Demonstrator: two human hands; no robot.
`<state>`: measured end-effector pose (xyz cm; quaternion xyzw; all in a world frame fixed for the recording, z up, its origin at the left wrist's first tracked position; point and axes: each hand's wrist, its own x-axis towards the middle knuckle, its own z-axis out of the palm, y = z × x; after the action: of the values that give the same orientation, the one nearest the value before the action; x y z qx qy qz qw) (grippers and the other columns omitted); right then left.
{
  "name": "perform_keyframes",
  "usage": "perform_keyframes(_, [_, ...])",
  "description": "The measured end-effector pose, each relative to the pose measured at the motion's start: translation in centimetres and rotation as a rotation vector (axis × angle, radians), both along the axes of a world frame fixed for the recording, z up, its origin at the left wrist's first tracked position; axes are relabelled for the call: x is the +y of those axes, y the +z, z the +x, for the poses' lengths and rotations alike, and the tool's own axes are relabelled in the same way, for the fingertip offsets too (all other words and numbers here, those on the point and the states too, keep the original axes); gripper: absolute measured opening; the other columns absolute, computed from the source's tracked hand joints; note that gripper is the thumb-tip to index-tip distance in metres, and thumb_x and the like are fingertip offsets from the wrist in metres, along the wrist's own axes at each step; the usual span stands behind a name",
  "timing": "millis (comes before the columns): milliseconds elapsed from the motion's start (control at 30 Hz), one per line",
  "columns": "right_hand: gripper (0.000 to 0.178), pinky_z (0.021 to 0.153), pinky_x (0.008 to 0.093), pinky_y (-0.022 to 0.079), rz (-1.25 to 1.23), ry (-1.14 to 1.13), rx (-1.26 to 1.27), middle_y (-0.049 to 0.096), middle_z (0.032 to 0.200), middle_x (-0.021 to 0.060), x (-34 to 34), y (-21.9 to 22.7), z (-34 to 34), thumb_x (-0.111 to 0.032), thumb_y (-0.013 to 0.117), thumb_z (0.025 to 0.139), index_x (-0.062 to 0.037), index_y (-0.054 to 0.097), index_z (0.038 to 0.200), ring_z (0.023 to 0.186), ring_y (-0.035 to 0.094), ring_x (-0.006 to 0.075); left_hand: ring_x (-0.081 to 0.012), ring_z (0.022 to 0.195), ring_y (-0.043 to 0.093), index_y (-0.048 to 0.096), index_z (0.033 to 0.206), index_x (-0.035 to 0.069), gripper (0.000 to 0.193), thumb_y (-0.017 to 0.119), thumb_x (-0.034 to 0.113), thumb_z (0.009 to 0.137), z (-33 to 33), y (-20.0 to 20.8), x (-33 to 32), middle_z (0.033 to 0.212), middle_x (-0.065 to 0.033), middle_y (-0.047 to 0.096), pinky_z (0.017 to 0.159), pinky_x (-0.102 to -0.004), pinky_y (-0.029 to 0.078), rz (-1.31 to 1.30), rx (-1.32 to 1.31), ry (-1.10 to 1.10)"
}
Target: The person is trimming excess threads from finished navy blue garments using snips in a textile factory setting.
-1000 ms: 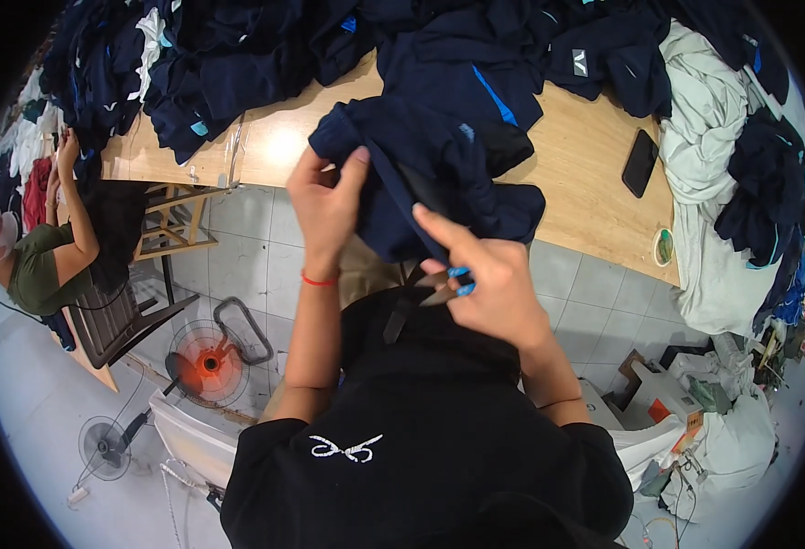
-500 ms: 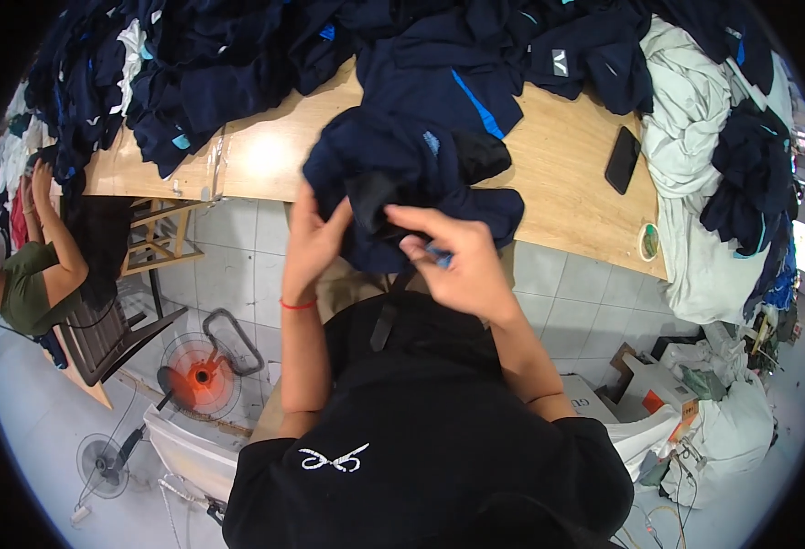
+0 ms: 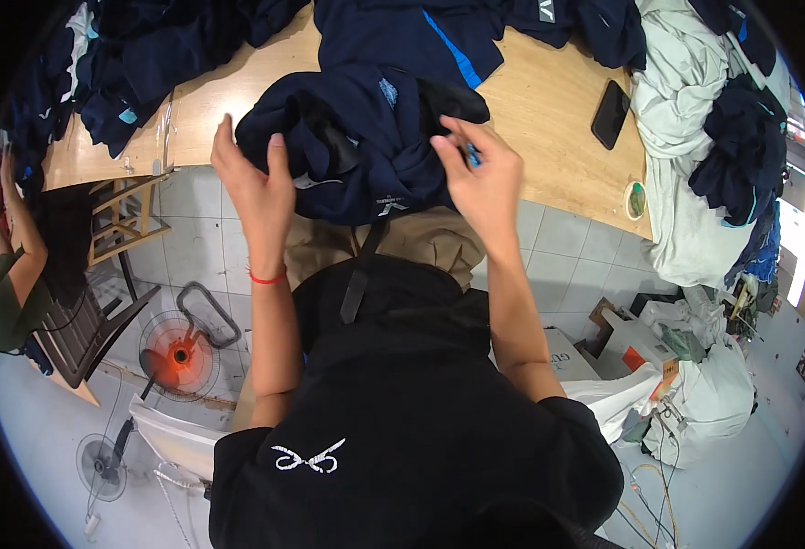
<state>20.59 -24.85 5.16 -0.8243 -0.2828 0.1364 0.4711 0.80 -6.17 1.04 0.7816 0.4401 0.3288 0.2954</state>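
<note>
A dark navy garment (image 3: 379, 151) lies bunched at the near edge of the table, partly over my lap, with black lining and a light blue patch showing. At its left side is my left hand (image 3: 260, 188), thumb and fingers apart, not gripping the cloth; the thumb seems to touch or overlap it. My right hand (image 3: 486, 178) is beside the garment's right side, its fingertips near the black part. Tucked in those fingers is a small blue tool (image 3: 472, 156), mostly hidden, so its exact kind does not show.
The wooden table (image 3: 549, 137) bears more navy garments (image 3: 402, 37), a black phone (image 3: 610, 114) and a pile of pale cloth (image 3: 681, 101). A small round dish (image 3: 636, 200) is at its right edge. To the left are an orange-centred fan (image 3: 181, 355) and another person (image 3: 18, 274).
My hands have moved apart from close together over the bunched cloth. The garment now lies more spread, and my left hand has let go of it. The whole view has shifted slightly.
</note>
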Motion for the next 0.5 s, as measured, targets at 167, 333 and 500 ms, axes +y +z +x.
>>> perform_keyframes(167, [0.016, 0.076, 0.0314, 0.054, 0.064, 0.004, 0.009, 0.075, 0.09, 0.0134, 1.7, -3.2, -0.2, -0.005, 0.082, 0.089, 0.0017, 0.078, 0.104, 0.081, 0.073, 0.0233, -0.0505, 0.148, 0.041, 0.058, 0.152, 0.009, 0.057, 0.075, 0.025, 0.1, 2.1, 2.1, -2.1, 0.162, -0.0329, 0.04, 0.124, -0.0526, 0.033, -0.058, -0.007, -0.271])
perform_keyframes(333, [0.009, 0.073, 0.0254, 0.047, 0.095, -0.1, 0.275, 0.07, 0.086, -0.0013, -0.3, -0.5, 0.8, -0.007, 0.075, 0.098, 0.0017, 0.075, 0.096, 0.079, 0.057, 0.0072, -0.0579, 0.153, 0.031, 0.051, 0.16, 0.019, 0.064, 0.073, 0.033, 0.102, 1.7, -2.1, -2.0, 0.166, -0.0331, 0.035, 0.126, -0.0644, 0.024, -0.029, 0.187, -0.313])
perform_keyframes(500, [0.011, 0.077, 0.0247, 0.047, 0.111, -0.07, 0.238, 0.07, 0.088, -0.0008, -2.7, 0.6, 2.5, -0.009, 0.073, 0.101, 0.0016, 0.073, 0.098, 0.083, 0.057, 0.0071, -0.0584, 0.156, 0.025, 0.045, 0.163, 0.02, 0.068, 0.073, 0.03, 0.102, 1.7, -3.0, -1.4, 0.169, -0.0319, 0.03, 0.128, -0.0667, 0.02, -0.012, 0.216, -0.333])
